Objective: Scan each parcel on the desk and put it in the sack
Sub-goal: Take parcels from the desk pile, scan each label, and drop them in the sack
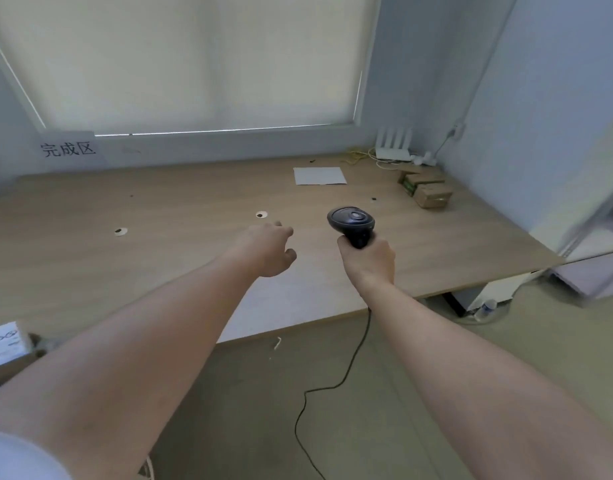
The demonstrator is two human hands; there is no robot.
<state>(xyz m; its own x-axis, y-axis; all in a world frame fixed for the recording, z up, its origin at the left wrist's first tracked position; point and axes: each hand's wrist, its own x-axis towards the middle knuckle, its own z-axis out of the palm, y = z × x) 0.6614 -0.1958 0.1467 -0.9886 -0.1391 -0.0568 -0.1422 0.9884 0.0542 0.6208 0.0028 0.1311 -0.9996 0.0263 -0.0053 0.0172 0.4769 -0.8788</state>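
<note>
Right grip (366,256) is curled tight round the handle of a dark barcode scanner (351,223), whose rounded head points away over the tabletop (90,271). Left grip (268,249) is stretched out just beside it, above the middle of the tabletop, with fingers loosely bent and nothing in it. From the scanner handle a black cable (332,386) drops past the near edge and trails across the floor (436,393).

Three small cardboard parcels (424,188) sit together near the far right corner, close to the right edge and well apart from both hands. Behind them, in the corner itself, stands a white router (393,147) with a tangle of wires. A white sheet of paper (319,176) lies flat near the far edge, left of the parcels. Two small white rings (261,214) lie on the wood between the middle and the left side.

Broad bare wood runs from the hands to the far edge and out to the left. On the wall above the far left corner hangs a paper sign (69,148) with printed characters. At the near left edge a box with a white printed label (5,344) juts into view, partly cut off.
</note>
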